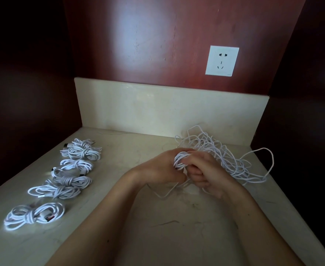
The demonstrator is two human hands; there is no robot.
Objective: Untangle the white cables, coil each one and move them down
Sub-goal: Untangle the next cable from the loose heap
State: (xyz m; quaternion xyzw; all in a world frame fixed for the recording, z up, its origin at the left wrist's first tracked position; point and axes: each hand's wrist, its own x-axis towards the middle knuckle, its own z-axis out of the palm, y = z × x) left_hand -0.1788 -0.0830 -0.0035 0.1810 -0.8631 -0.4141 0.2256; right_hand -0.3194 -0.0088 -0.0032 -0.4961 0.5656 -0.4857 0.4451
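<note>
**A:** Which step was in hand?

**B:** Coiling, mid-wind. Both hands were together above the counter point(177, 237), centre-right. The left hand point(155, 169) gripped a small coil point(179, 160), and the right hand point(207, 175) was curled against it, pinching the same loops.

**A:** How far along?

**B:** My read is past halfway. A row of finished bundles point(72, 167) lay along the left side, running from the back wall toward the near edge (I counted five, though two overlap, so take that loosely). The tangle point(226, 158) sat just behind and to the right of the hands, against the back corner.

**A:** Which way did the coil point?

**B:** The loops stood roughly upright between the hands, with the long axis tilted from top-right to bottom-left. Fingers hid most of it, so I couldn't tell for sure. A slack tail point(164, 195) drooped from the hands toward the near edge. The bundles lay flat with their long axes mostly left-right.

**A:** What did the next move call for?

**B:** Probably feeding the tail onto the coil with the right hand while the left kept the loops pinned. After that, wrapping the end round the middle and setting it at the near end of the row. The risk was that strands toward the tangle might snag, so those would need freeing before any pull.
</note>
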